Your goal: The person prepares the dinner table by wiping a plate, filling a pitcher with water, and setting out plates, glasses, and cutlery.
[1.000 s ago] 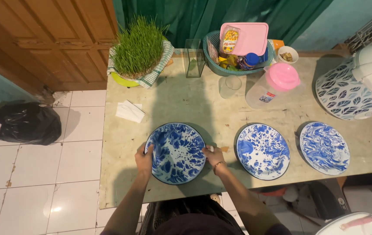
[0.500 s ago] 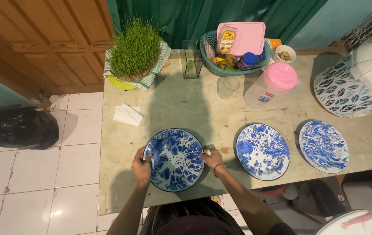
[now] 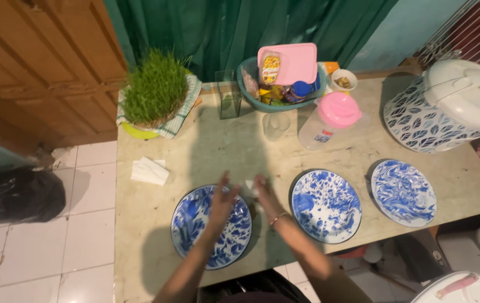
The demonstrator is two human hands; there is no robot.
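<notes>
Both hands have released the rim of the blue marbled plate [image 3: 209, 227], which lies near the surface's [image 3: 156, 196] front edge. Left hand [image 3: 222, 203] now hovers open above it; right hand [image 3: 264, 193] is open beside its right rim.

A pale, stained stone-topped table [image 3: 156, 224] fills the middle of the room. Behind it hangs a dark green curtain [image 3: 240, 28], with a brown panelled wooden door [image 3: 38, 67] to its left and a teal painted wall [image 3: 397, 28] to its right. White floor tiles [image 3: 43, 252] catch a glare of overhead light.
</notes>
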